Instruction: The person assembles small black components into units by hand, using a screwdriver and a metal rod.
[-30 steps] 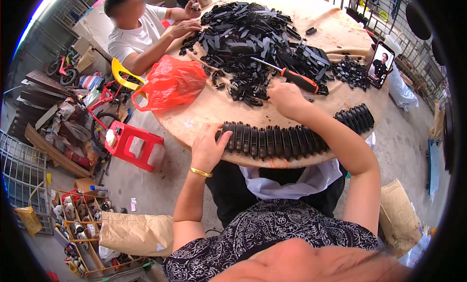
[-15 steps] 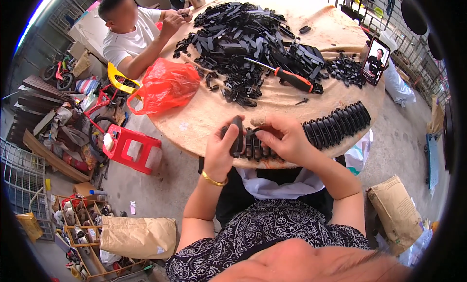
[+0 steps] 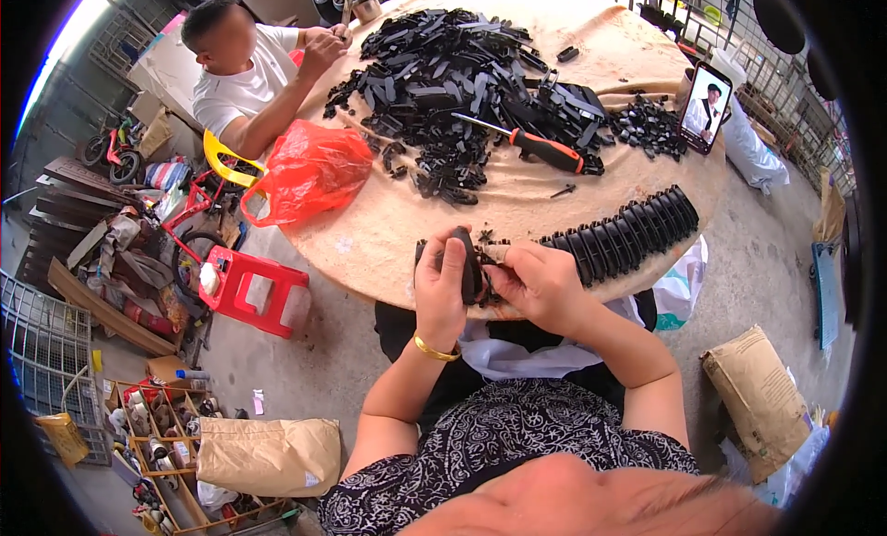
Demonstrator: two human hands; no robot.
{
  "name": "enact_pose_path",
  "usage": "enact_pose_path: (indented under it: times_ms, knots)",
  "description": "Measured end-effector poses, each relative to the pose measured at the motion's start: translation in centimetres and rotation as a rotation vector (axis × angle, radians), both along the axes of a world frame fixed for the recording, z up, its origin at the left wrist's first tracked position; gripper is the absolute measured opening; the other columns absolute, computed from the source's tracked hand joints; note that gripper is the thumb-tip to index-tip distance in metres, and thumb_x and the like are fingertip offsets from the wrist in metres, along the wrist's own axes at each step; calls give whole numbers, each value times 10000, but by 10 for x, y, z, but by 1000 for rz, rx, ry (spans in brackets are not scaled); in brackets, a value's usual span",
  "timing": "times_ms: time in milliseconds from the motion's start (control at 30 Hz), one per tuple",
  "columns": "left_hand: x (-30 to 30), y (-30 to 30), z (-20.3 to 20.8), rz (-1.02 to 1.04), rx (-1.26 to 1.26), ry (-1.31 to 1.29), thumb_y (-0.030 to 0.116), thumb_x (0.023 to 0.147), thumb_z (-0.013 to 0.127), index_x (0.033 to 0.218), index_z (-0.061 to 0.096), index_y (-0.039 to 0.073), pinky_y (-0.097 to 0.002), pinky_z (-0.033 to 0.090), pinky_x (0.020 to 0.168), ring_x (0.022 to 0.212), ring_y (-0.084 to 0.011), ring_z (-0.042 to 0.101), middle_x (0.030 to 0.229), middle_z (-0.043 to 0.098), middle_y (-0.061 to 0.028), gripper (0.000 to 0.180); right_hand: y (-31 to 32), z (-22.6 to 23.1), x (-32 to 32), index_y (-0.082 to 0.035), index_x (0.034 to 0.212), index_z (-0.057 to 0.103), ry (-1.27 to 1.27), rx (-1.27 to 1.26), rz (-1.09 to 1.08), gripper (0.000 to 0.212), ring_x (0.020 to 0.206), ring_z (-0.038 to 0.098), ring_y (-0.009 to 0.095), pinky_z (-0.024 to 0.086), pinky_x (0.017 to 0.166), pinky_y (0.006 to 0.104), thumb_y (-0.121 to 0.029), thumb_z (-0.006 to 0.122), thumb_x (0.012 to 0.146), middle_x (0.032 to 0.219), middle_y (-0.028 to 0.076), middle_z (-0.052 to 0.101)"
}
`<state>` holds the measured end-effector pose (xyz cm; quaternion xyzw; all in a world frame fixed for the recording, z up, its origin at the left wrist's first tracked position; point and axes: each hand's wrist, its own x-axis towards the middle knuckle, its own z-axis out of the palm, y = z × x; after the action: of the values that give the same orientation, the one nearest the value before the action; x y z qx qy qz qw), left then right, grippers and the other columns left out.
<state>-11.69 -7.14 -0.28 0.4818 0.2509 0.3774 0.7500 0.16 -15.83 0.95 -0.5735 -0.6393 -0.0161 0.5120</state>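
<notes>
The beige-covered table [image 3: 637, 55] bears heaped black parts [image 3: 434, 83], a red plastic bag [image 3: 323, 171] and lined-up black pieces [image 3: 633, 238].

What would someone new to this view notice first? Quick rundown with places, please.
Probably the big heap of black parts on the cloth-covered table, beyond both hands. Bright colour likely comes next: the red plastic bag left of the heap, and the screwdriver with its red-and-black handle at the heap's near right. Closer in, the left hand grips a dark piece by the table's near edge.
</notes>
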Motion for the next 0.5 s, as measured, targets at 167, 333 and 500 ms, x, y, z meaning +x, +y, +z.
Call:
enact_pose_path:
  times_ms: [167,333,500]
  knots:
    - [1,-5,0,73,226,88,217,879,532,1036,530,23,-155,387,586,679,-23,453,803,518,29,250,-10,11,-8,-10,814,542,-202,-1,-51,154,546,539,252,449,479,324,-68,633,704,646,97,504]
    - [-1,-8,8,154,531,234,182,841,579,961,556,11,-175,366,578,664,-45,446,758,517,7,210,-14,12,-6,2,868,527,-276,-147,29,202,588,544,232,451,499,313,-88,609,708,712,92,498]
    - [-1,-11,4,207,525,254,169,841,576,964,548,9,-180,372,594,671,-51,443,773,522,-3,204,-18,7,-8,8,840,514,-457,-192,68,177,572,525,217,446,497,302,-90,587,712,697,89,474]
